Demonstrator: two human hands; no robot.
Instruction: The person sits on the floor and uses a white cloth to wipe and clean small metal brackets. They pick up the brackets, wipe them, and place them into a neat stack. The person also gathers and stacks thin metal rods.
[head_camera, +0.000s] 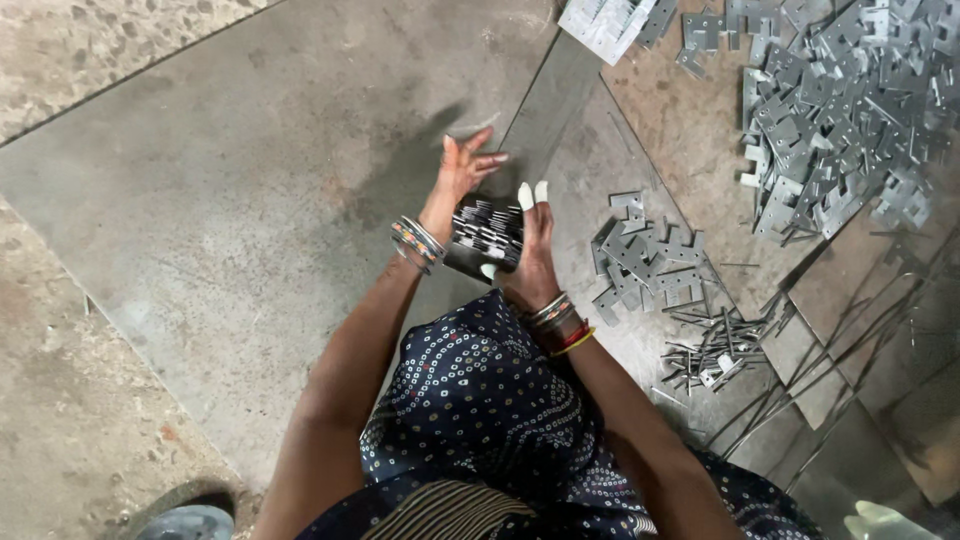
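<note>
the single head-worn camera looked steeply down from above the person's lap, close to the raised left hand (462, 170) and right hand (530, 255). it faced the metal floor sheet (250, 190); loose metal brackets (840, 100) lay toward the upper right edge.

The person's left hand (462, 172) and right hand (530, 250) press a stack of flat metal plates (487, 232) between them, above a large grey steel sheet (230, 190) on the floor. The left palm is open against the stack's far-left side; the right hand, with white caps on its fingertips (526, 195), grips the near-right side. Bangles ring both wrists. To the right lies a small pile of brackets (645, 260), nearer a scatter of thin rods (715, 355), and far right a big heap of brackets (850, 110).
</note>
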